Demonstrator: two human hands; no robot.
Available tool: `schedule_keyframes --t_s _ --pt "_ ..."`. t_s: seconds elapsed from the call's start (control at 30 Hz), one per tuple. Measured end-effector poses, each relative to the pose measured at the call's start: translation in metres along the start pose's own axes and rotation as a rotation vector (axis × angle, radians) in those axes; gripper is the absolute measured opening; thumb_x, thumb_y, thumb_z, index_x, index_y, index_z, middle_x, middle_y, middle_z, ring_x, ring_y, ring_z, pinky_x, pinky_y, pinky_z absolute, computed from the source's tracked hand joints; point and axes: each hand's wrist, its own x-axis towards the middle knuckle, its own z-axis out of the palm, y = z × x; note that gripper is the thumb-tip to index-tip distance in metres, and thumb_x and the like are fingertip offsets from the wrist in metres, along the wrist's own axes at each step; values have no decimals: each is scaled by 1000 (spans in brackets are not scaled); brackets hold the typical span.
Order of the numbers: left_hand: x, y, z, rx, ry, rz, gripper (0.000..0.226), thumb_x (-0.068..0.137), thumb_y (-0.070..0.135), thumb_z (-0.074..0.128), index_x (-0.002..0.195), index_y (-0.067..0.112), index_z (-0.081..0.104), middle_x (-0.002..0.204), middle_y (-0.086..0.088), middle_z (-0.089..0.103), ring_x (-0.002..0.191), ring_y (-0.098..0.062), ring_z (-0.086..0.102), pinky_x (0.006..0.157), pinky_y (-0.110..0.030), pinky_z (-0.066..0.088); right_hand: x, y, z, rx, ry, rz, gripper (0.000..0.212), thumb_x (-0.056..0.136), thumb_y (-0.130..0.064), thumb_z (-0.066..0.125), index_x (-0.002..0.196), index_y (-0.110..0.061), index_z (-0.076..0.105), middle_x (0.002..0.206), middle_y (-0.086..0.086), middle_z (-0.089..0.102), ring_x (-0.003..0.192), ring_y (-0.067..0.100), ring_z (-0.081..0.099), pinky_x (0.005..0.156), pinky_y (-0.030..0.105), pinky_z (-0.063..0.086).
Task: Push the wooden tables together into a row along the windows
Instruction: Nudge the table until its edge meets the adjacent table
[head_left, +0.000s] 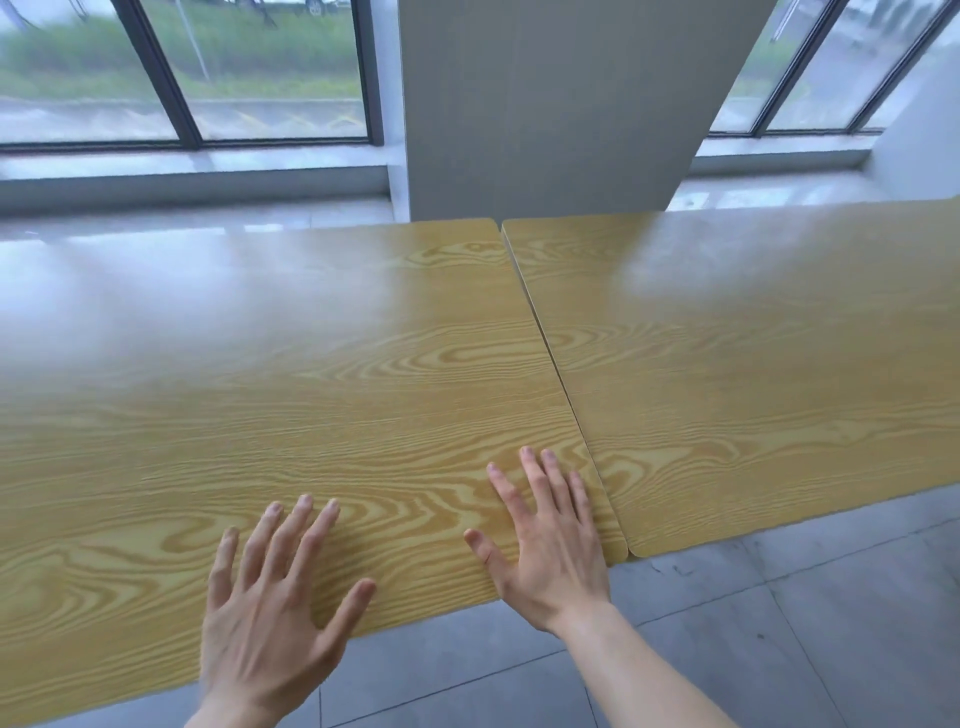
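Two wooden tables stand side by side in front of the windows (182, 78), and the seam (561, 374) between them serves as the landmark here. The left table (260, 364) lies on one side of the seam, the right table (753, 364) on the other. Their long edges run nearly together along the seam, with only a thin dark line showing between them; whether the edges actually touch cannot be told. At the near end of the seam the rounded corners leave a small notch.

No containers are in view, and both tabletops are bare wood grain with glare from the glass.

Both hands are on the left table, at its near edge. The right hand (550, 540) lies flat, palm down, fingers spread, just beside the seam, its little finger close to the table's edge. The left hand (270, 597) is farther from the seam, also palm down with fingers fanned wide; it is over the near edge of the top, and whether it presses on the wood or hovers just above cannot be told. Neither hand grips anything.

Beyond the far end of the seam rises a grey pillar (545, 104), with window panes to either side. Grey floor tiles (779, 623) lie nearer than the tables.
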Motion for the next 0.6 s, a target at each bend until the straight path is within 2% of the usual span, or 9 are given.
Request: schedule_keyframes --t_s 0.13,0.33,0.6 --pt "48 5 -44 1 47 14 83 90 80 27 156 32 41 161 1 44 153 -26 33 125 -55 19 21 -16 -34 14 -14 15 83 93 -87 12 164 -44 10 174 1 -8 160 21 -14 129 51 -1" --pt "130 26 -89 -57 99 -48 81 90 82 24 156 35 39 161 3 44 153 -22 32 127 -51 17 93 -19 -96 51 66 4 86 90 -88 7 163 -44 10 175 3 -1 161 23 -5 130 49 3" --pt "248 52 -112 -68 114 -140 79 91 82 21 155 39 38 159 4 46 152 -21 34 127 -48 16 212 11 -144 121 49 -15 82 93 -84 18 164 -43 10 175 1 0 161 21 -4 128 44 2"
